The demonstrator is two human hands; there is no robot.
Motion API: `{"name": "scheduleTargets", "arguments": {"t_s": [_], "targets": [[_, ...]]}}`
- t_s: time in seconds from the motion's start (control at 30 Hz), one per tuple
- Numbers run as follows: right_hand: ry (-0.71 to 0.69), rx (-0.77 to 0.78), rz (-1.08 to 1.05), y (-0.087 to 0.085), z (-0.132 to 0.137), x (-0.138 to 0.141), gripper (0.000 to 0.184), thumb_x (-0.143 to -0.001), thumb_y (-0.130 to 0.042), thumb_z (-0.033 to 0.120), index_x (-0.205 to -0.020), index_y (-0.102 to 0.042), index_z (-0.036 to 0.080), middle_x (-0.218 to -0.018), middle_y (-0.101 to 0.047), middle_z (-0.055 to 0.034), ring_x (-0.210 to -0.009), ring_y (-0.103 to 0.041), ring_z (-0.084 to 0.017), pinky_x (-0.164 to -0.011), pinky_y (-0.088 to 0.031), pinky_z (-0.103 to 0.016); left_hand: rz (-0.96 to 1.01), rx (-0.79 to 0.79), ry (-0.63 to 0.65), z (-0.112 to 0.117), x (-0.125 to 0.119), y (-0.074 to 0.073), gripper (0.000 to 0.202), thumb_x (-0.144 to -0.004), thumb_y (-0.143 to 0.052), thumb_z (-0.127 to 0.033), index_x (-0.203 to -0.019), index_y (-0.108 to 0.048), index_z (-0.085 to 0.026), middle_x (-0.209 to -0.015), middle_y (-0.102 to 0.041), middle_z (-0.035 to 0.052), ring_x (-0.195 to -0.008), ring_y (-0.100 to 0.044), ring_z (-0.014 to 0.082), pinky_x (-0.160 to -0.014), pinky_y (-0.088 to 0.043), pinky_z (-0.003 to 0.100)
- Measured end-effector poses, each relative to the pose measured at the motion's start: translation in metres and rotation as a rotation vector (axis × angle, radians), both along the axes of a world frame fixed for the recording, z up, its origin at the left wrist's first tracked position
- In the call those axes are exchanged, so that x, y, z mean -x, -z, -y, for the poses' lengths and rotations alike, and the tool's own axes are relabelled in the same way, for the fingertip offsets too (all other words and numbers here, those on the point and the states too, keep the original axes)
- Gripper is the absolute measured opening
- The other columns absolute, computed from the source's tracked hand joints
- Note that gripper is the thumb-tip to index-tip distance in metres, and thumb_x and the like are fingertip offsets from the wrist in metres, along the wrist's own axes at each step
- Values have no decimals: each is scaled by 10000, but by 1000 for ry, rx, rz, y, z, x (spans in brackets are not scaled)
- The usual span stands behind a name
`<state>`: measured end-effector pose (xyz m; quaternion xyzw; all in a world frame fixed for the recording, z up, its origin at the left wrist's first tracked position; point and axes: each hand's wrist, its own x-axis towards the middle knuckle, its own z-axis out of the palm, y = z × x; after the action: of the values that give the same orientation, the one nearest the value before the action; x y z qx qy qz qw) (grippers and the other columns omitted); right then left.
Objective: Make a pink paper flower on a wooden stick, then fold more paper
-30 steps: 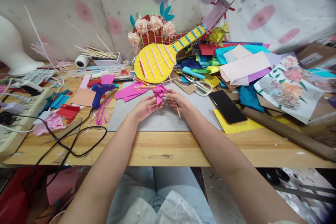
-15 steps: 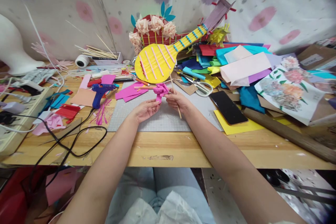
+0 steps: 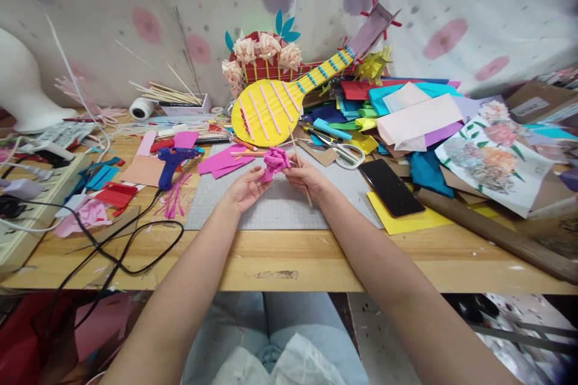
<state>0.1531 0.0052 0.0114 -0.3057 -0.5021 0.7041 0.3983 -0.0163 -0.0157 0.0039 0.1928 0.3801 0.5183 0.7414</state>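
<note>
Between my hands, over the grey cutting mat, is a magenta crepe paper flower with a ruffled, rolled head. My left hand pinches its lower left side. The fingers of my right hand are closed at the flower's right side, and a thin wooden stick is held in the same hand, slanting up past the flower. Behind the flower lie flat magenta paper pieces and another thin stick. How the right fingertips divide between flower and stick is hard to make out.
A blue glue gun with a looping black cord lies left, by a power strip. Scissors, a phone and heaped coloured paper are right. A yellow paper lute leans behind. A wooden bar lies front right.
The flower has turned in my fingers, so its ruffled head now shows more and the hanging strip below it less. Both hands stay nearly in place. The view has shifted slightly.
</note>
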Motion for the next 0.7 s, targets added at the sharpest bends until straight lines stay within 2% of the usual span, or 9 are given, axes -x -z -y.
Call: {"name": "scheduleTargets", "arguments": {"t_s": [0.1, 0.2, 0.3, 0.4, 0.5, 0.57, 0.63, 0.7], "targets": [[53, -18, 106, 2, -3, -2, 349, -603, -672, 275, -876, -463, 217, -607, -491, 107, -336, -205, 0, -319, -98, -175, -70, -39, -143, 0, -4, -1, 201, -681, -600, -14, -769, -491, -158, -677, -624, 3, -624, -611, 100, -703, -495, 266], [136, -67, 224, 5, -7, -6, 327, -601, -650, 283, -875, -486, 211, -764, -583, 57, -377, -258, -1, -326, -132, -165, -127, -65, -261, -2, -6, 0, 253, -662, -622, -8, -762, -448, -162, -650, -623, 3, -590, -608, 98, -661, -487, 249], [225, -86, 299, 7, -12, -10, 316, -603, -629, 306, -875, -498, 212, -853, -603, 28, -413, -280, -11, -343, -160, -165, -160, -77, -309, -3, -6, 2, 258, -651, -639, -19, -762, -446, -151, -664, -629, 19, -604, -614, 102, -659, -491, 250], [292, -117, 341, 9, -14, -10, 302, -616, -622, 356, -850, -495, 214, -807, -587, 31, -431, -286, -28, -369, -188, -179, -190, -102, -326, -2, -5, 2, 284, -615, -664, -25, -773, -460, -142, -670, -622, 15, -627, -618, 106, -669, -494, 256], [360, -273, 430, 9, -12, -6, 261, -711, -550, 443, -794, -481, 206, -731, -556, 24, -509, -389, -65, -455, -287, -202, -235, -147, -379, -2, -6, 2, 346, -551, -690, -15, -764, -453, -151, -642, -584, -25, -617, -604, 97, -659, -490, 249], [380, -416, 564, 8, -8, -2, 311, -811, -410, 507, -746, -451, 206, -666, -527, 21, -582, -451, -96, -548, -338, -225, -249, -173, -428, -2, -6, 2, 371, -524, -691, -4, -748, -438, -157, -613, -549, -50, -606, -591, 90, -650, -486, 245], [352, -520, 743, 5, -3, 1, 373, -875, -266, 528, -766, -438, 214, -664, -527, 16, -627, -487, -120, -601, -348, -242, -242, -176, -445, -3, -6, 3, 383, -519, -683, -5, -742, -417, -166, -591, -526, -62, -601, -586, 95, -644, -484, 251], [295, -604, 928, 3, 3, 4, 369, -898, -226, 511, -847, -451, 223, -710, -560, 8, -651, -512, -139, -604, -334, -247, -227, -155, -429, -4, -5, 4, 392, -522, -672, -12, -740, -393, -178, -586, -528, -60, -600, -590, 106, -643, -482, 263]]}}
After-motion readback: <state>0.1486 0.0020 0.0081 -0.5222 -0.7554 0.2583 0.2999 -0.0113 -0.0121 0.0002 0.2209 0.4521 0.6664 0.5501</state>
